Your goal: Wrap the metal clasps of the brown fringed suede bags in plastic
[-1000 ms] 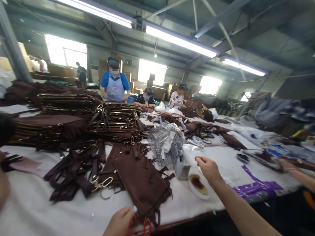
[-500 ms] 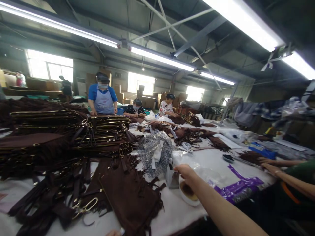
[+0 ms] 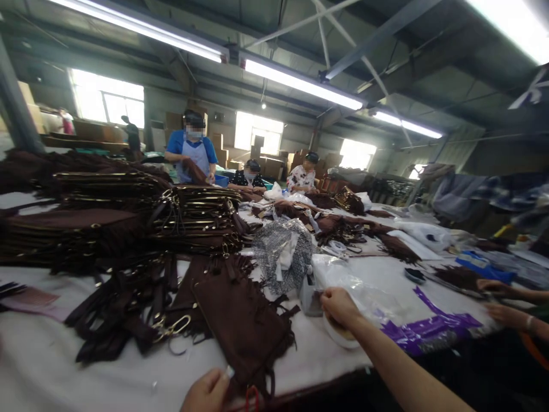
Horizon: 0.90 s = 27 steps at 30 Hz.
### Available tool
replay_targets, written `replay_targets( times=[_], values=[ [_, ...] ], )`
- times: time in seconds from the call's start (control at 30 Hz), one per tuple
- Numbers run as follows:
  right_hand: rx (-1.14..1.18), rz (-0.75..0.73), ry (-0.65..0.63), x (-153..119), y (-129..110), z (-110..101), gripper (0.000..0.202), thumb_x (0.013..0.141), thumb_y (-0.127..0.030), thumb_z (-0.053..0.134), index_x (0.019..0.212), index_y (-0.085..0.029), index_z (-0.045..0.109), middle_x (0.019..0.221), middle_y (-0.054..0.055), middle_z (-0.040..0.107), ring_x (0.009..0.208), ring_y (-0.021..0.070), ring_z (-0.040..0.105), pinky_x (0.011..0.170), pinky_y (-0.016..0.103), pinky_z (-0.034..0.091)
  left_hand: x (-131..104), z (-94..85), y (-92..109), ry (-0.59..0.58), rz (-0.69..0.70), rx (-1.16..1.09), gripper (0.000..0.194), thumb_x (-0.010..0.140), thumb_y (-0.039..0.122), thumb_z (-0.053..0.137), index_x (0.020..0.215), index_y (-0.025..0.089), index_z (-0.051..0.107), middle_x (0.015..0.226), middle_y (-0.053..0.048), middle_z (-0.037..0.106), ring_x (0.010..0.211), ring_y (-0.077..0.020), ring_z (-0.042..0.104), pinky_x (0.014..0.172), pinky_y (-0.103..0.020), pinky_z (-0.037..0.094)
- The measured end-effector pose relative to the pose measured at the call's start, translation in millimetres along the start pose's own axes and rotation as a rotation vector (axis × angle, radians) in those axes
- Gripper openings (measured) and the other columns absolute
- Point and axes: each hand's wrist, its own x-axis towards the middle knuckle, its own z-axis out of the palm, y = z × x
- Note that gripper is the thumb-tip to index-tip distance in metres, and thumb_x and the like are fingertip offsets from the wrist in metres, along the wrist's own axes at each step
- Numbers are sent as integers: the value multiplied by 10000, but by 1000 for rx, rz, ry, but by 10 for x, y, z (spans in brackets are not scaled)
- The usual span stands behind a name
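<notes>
My left hand (image 3: pixel 206 392) is at the bottom edge, thumb and finger pinched on a small whitish piece (image 3: pixel 230 372) whose kind I cannot make out. It is beside the lower corner of a dark brown fringed bag (image 3: pixel 235 320) lying flat. My right hand (image 3: pixel 341 309) reaches in from the right with fingers closed, at the side of a small grey box-like holder (image 3: pixel 309 294). What its fingertips grip is hidden. Under this hand lies a wide roll of tape (image 3: pixel 343 337), partly covered. Brown straps with gold clasps (image 3: pixel 171 327) lie left of the bag.
Stacks of brown bags (image 3: pixel 193 220) rise at the left. Crumpled bubble wrap (image 3: pixel 281 254) and clear plastic (image 3: pixel 343 274) lie mid-table. Purple packaging (image 3: pixel 429 329) is to the right, near a co-worker's hands (image 3: pixel 501 303). Other people work across the table.
The view has swung left, so things sit farther right. My left hand has come further into view with the whitish piece. My right hand stays by the grey holder, now covering more of the roll.
</notes>
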Motion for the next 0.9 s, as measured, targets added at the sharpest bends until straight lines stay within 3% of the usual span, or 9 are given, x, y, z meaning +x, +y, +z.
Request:
replay_targets(
  times=[0.17, 0.23, 0.3, 0.4, 0.47, 0.57, 0.67, 0.9],
  values=[
    [-151, -143, -64, -214, -66, -87, 191, 705, -172, 573, 520, -179, 620, 600, 70, 648, 636, 186, 555, 623, 281, 360, -236, -71, 195, 45, 97, 233, 280, 824, 394, 400, 604, 222, 423, 575, 35, 442, 609, -152, 433, 585, -279, 311],
    [-134, -210, -215, -453, -189, 3, 228, 763, -287, 571, 573, -188, 648, 594, 47, 654, 594, 165, 550, 600, 262, 373, -303, -71, 233, 79, 148, 327, 268, 862, 330, 374, 621, 222, 422, 581, 27, 468, 601, -152, 443, 588, -284, 296],
    [-11, -210, -473, -776, -395, 174, 303, 795, -380, 546, 578, -182, 624, 533, 14, 617, 474, 119, 471, 499, 236, 336, -353, -52, 232, 125, 208, 424, 267, 892, 294, 355, 648, 223, 435, 606, 10, 507, 606, -158, 461, 598, -292, 295],
    [269, -88, -748, -1244, -781, 531, 221, 775, -356, 555, 698, -172, 651, 562, -12, 629, 421, 79, 407, 427, 200, 269, -412, -15, 197, 190, 287, 560, 264, 922, 262, 333, 701, 222, 472, 683, -31, 577, 649, -178, 514, 627, -304, 319],
    [326, -80, -838, -1424, -1004, 776, 236, 765, -315, 549, 594, -164, 609, 498, -23, 584, 397, 63, 379, 409, 189, 250, -447, -3, 174, 214, 318, 633, 268, 934, 251, 323, 729, 220, 493, 719, -52, 607, 677, -191, 550, 637, -310, 337],
    [251, -66, -835, -1465, -1192, 1076, 246, 746, -254, 533, 518, -169, 568, 416, -43, 519, 348, 54, 349, 373, 180, 234, -494, -6, 143, 238, 327, 713, 259, 941, 244, 334, 755, 220, 513, 721, -55, 626, 674, -202, 590, 610, -316, 345],
    [162, -65, -819, -1382, -1227, 1285, 223, 713, -210, 539, 499, -171, 586, 394, -42, 518, 313, 58, 360, 343, 179, 245, -515, -14, 89, 268, 339, 759, 236, 939, 219, 357, 774, 221, 526, 718, -47, 641, 662, -203, 619, 584, -318, 354],
    [-3, -10, -795, -1300, -1208, 1489, 204, 630, -145, 568, 430, -181, 567, 333, -43, 489, 277, 64, 353, 293, 178, 224, -486, 4, -36, 325, 398, 842, 203, 936, 179, 381, 798, 217, 525, 690, -38, 653, 610, -202, 644, 533, -313, 387]
  ],
)
